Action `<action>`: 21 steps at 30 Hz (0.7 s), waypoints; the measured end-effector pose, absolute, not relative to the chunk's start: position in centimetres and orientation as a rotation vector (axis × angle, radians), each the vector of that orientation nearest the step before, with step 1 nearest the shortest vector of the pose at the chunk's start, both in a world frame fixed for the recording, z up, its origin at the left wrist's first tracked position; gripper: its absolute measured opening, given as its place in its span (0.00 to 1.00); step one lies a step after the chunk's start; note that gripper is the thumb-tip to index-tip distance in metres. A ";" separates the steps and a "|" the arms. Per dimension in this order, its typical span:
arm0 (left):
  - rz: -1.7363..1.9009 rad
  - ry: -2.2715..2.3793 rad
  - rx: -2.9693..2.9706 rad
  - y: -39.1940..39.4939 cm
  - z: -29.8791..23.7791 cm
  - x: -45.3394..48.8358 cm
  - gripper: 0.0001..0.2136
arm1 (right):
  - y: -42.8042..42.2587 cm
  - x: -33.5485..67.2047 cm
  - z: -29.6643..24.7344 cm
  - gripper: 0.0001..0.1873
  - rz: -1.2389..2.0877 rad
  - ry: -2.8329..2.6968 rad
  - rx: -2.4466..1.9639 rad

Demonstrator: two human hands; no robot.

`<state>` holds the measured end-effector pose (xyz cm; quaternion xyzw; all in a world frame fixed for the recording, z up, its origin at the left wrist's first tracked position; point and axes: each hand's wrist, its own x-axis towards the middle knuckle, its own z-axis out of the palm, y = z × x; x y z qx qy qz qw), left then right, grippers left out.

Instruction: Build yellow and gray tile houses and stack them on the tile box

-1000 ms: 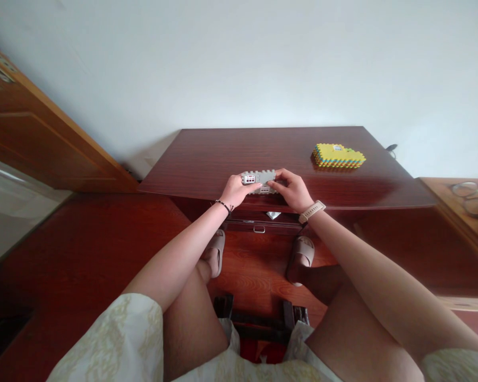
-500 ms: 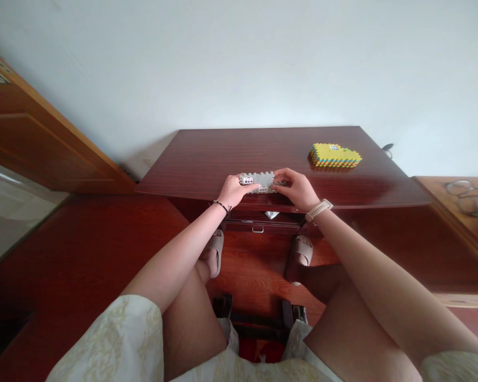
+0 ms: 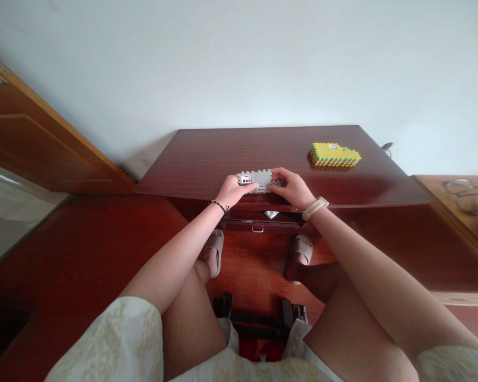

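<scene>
A grey foam puzzle piece [image 3: 263, 176] with toothed edges and small white window-like patches is held up over the front of the dark red-brown table [image 3: 223, 148]. My left hand [image 3: 233, 190] grips its left end, the thumb lying across the near face. At the right end, my right hand [image 3: 292, 188] pinches it between thumb and fingers; a smaller grey toothed part shows at those fingertips, and I cannot tell whether it is joined. To the right on the table lies a stack of yellow, blue and orange toothed foam pieces [image 3: 334, 154].
Below the tabletop is a drawer with a metal handle [image 3: 257, 229], and a white item [image 3: 271, 214] lies on the shelf above it. Eyeglasses [image 3: 468, 196] rest on a wooden surface at right. A wooden door [image 3: 35, 127] stands at left, a white wall [image 3: 263, 63] behind.
Both hands and the grey piece have shifted slightly to the left and a little away from me. The grip looks the same, and the yellow stack stays in place.
</scene>
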<state>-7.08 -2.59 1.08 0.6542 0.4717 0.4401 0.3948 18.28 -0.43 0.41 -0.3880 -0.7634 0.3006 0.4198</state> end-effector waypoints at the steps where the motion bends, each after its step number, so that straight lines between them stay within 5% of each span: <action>1: 1.100 1.194 1.665 -2.5 1.1 -7.3 0.14 | -0.4 18.4 0.4 0.24 0.717 -1.942 -0.994; 21: 1.011 1.338 1.869 -2.0 0.2 -8.3 0.15 | -0.5 18.2 0.1 0.15 0.555 -2.078 -1.104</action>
